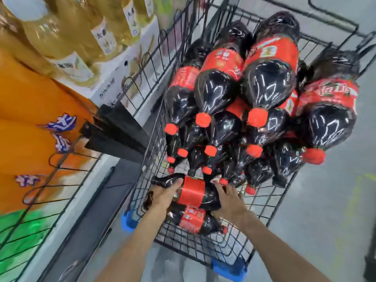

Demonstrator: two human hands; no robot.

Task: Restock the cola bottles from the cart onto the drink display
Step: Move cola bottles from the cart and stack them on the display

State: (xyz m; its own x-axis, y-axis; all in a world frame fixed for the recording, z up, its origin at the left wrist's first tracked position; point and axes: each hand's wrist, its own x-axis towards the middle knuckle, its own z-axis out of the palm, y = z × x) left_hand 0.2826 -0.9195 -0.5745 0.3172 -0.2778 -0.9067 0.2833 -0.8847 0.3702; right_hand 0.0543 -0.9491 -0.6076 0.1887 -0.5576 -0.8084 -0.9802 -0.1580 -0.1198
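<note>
One bottle: a cola bottle (191,193) lies crosswise at the near end of the cart (234,247), red label up, on top of another bottle (192,220) lying beneath it.
Left hand: my left hand (164,195) is curled round the bottle's left end, thumb over the top; those fingers grip it.
Right hand: my right hand (228,200) lies against the bottle's right end, fingers straight and a little spread, touching but not yet wrapped round.
Step in hand: I judge this the pick-up, taking hold of one bottle before lifting it out.
Stack: many more bottles (254,98) are piled behind, necks and red caps pointing toward me, some caps just beside my knuckles.
Display: wire shelf (67,165) to my left, holding orange bottles (30,129) and yellow ones (67,33) higher up.
Next move: close the right fingers, lift clear of the cart's wire wall, swing left to the display.
Risk: I think the pile could slide once this one comes away.
</note>
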